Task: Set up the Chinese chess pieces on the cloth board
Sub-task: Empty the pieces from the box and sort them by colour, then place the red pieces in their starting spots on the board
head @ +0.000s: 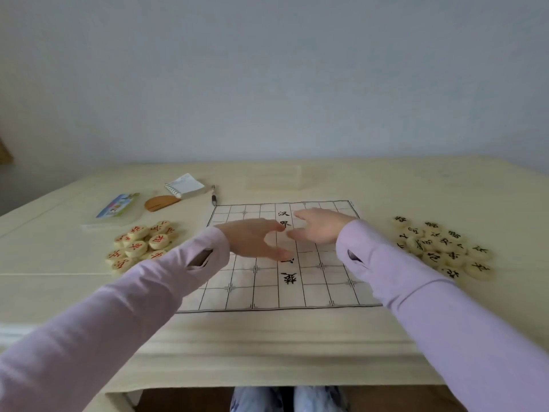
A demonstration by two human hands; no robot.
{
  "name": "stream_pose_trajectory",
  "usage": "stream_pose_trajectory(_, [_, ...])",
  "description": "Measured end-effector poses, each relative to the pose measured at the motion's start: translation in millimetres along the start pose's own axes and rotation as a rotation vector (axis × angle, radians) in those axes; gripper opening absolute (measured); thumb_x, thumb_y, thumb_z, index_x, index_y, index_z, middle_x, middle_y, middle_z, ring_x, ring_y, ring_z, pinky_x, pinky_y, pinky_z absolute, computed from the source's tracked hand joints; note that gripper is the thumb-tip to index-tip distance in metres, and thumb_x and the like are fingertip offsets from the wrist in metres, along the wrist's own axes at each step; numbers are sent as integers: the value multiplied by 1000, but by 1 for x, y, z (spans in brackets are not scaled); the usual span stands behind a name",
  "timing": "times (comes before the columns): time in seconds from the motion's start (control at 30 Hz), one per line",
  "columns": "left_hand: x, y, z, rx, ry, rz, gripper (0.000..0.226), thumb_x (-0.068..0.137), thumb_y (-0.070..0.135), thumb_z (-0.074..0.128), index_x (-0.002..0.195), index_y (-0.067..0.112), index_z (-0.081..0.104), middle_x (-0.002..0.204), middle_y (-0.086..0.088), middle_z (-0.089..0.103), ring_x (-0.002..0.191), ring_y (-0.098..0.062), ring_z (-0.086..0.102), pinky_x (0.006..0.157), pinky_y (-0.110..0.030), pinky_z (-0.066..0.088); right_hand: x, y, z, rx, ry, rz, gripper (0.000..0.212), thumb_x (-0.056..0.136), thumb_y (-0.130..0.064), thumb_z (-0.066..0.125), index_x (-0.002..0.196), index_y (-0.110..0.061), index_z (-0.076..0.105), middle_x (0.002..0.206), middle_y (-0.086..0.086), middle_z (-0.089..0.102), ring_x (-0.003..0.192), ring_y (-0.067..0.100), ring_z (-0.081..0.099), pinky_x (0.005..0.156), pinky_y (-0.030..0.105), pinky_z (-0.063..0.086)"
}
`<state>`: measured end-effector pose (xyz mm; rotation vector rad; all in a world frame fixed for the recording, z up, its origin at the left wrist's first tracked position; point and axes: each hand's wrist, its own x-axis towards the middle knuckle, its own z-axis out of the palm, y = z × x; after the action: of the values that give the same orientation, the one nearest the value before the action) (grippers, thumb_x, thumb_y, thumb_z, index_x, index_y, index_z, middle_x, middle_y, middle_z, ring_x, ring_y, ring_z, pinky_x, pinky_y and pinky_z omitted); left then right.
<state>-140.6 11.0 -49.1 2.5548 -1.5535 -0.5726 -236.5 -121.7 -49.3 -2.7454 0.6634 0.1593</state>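
Observation:
A white cloth board with a black grid and black characters lies flat in the middle of the table, with no pieces on it. A heap of red-lettered pieces sits to its left, and a heap of black-lettered pieces to its right. My left hand and my right hand are both over the middle of the board, fingers spread and straight, fingertips almost meeting. Neither hand holds anything. Whether the palms touch the cloth I cannot tell.
Behind the red heap lie a clear flat case with a colourful card pack, a brown wooden object, a spiral notepad and a pen. A translucent box stands behind the board. The table's front edge is near me.

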Motion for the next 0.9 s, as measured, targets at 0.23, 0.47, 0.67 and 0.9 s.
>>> stream_pose_trajectory(0.23, [-26, 5, 27, 83, 77, 36, 74, 92, 55, 41, 151, 23, 10, 158, 0, 12, 146, -18, 7, 117, -37, 11, -28, 11, 22, -106, -79, 52, 73, 92, -58, 38, 147, -13, 22, 155, 6, 22, 143, 22, 21, 114, 39, 24])
stream_pose_trajectory(0.47, [-35, -23, 37, 197, 77, -134, 90, 83, 70, 39, 150, 29, -5, 158, -6, -13, 145, -26, -14, 117, -50, -7, -34, 23, 28, -141, -83, 67, 88, 85, -66, 44, 148, -9, 18, 157, 4, 12, 146, 18, 11, 116, 37, 21])
stream_pose_trajectory(0.67, [-63, -55, 31, 243, 158, -156, 94, 80, 70, 45, 151, 29, -1, 159, -8, -6, 146, -27, -9, 117, -52, -4, -34, 15, 20, -144, -103, 83, 78, 84, -61, 51, 139, -8, 33, 147, 6, 36, 132, 23, 38, 101, 32, 34])
stream_pose_trajectory(0.9, [-81, -99, -6, 39, 690, -122, 45, 85, 30, 67, 127, 16, 58, 128, -9, 57, 117, -28, 48, 97, -34, 37, -17, -44, 2, 94, 82, -28, 77, 87, -52, 55, 146, -11, 28, 153, 3, 30, 139, 22, 32, 110, 33, 29])
